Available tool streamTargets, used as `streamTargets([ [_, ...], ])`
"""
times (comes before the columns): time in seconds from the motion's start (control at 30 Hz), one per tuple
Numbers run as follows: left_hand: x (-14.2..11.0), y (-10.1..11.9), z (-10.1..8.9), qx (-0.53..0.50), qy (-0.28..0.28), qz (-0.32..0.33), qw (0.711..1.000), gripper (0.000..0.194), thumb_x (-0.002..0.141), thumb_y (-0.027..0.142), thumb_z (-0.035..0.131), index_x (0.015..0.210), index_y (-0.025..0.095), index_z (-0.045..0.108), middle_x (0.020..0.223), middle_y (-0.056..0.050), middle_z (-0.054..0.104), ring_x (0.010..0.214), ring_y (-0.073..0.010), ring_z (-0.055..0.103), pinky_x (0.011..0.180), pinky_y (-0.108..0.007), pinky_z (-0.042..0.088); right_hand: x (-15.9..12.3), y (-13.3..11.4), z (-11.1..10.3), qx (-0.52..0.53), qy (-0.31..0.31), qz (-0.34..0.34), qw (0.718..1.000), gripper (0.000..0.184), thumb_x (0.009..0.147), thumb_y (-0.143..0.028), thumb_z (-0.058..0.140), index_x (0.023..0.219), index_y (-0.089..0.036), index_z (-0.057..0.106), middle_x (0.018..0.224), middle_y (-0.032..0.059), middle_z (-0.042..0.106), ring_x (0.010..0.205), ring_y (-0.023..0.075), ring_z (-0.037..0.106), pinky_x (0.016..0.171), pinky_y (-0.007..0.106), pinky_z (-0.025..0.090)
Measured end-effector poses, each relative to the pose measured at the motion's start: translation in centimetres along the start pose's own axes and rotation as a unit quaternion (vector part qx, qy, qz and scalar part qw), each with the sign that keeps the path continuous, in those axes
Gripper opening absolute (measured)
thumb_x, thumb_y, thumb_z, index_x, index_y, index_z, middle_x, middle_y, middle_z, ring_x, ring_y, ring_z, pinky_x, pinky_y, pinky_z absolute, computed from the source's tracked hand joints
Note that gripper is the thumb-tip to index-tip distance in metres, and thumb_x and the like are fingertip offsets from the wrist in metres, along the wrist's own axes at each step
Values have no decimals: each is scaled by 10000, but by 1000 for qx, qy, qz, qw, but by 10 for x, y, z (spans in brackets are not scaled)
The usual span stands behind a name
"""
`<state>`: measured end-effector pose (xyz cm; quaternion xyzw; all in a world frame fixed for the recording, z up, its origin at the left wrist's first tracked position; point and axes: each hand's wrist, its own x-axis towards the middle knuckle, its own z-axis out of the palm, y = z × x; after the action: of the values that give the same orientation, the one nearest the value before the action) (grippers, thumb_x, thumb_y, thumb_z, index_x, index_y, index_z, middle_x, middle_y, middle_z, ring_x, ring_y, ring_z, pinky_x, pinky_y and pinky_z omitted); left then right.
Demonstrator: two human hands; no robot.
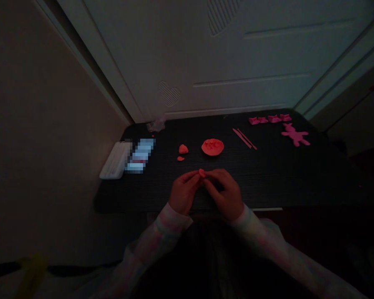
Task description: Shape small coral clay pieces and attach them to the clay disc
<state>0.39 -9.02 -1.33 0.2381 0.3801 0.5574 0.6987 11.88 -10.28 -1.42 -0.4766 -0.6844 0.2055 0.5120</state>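
Observation:
A small piece of orange-red modelling clay is pinched between the fingertips of both hands, just above the near part of the dark table. My left hand closes on it from the left, and my right hand from the right. Beyond them sits a shallow clay dish of the same colour with several small clay pieces inside. Left of the dish lie a rounded clay lump and a smaller flat bit of clay.
Two thin modelling tools lie right of the dish. A pink clay bear-like figure and a row of pink bow-like pieces are at the far right. On the left are a lit phone screen, a white packet and crumpled clear plastic.

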Motion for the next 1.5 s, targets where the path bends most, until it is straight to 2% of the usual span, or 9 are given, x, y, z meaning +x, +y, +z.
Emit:
streamTargets([
  [0.23, 1, -3, 1, 30, 7, 8, 1000, 82, 612, 204, 655, 650, 132, 667, 652, -8, 648, 625, -69, 556, 631, -193, 430, 0, 1, 0, -11, 13, -9, 1000, 106, 743, -147, 543, 819, -206, 587, 794, 29, 564, 750, 142, 547, 682, 286, 455],
  [0.53, 3, -8, -5, 98, 2, 39, 994, 118, 638, 249, 640, 674, 139, 664, 650, -7, 629, 619, -78, 524, 625, -212, 410, 1, -1, 0, 8, 18, 9, 1000, 69, 743, -139, 550, 780, -186, 585, 756, 25, 573, 721, 131, 543, 669, 267, 442],
  [0.87, 2, -6, -3, 68, -7, 23, 997, 84, 633, 222, 646, 651, 141, 660, 618, 10, 624, 585, -56, 515, 603, -186, 401, 2, 1, -1, 53, 1, 42, 998, 56, 751, -155, 544, 745, -201, 577, 748, 13, 564, 725, 131, 546, 670, 271, 439],
  [1.07, 2, -5, -1, 35, -6, 18, 999, 67, 640, 210, 641, 647, 145, 656, 661, 6, 645, 663, -72, 564, 659, -193, 431, 2, 0, -2, 39, -4, 37, 999, 122, 710, -150, 590, 816, -208, 570, 799, 18, 567, 737, 134, 531, 654, 272, 439],
  [1.27, 1, -4, 1, 29, -6, 16, 999, 63, 621, 200, 654, 642, 141, 654, 670, -1, 654, 658, -82, 580, 663, -212, 455, 1, 1, -2, 34, 9, 29, 999, 69, 740, -143, 551, 749, -211, 566, 758, 12, 558, 725, 134, 533, 665, 282, 439],
  [1.5, -2, 0, 2, -2, -1, 1, 1000, 109, 580, 134, 666, 688, 145, 666, 714, -10, 670, 713, -93, 594, 707, -218, 452, 1, 1, -1, 32, -4, 23, 999, 100, 734, -126, 547, 794, -204, 568, 798, 22, 553, 749, 136, 531, 665, 278, 440],
])
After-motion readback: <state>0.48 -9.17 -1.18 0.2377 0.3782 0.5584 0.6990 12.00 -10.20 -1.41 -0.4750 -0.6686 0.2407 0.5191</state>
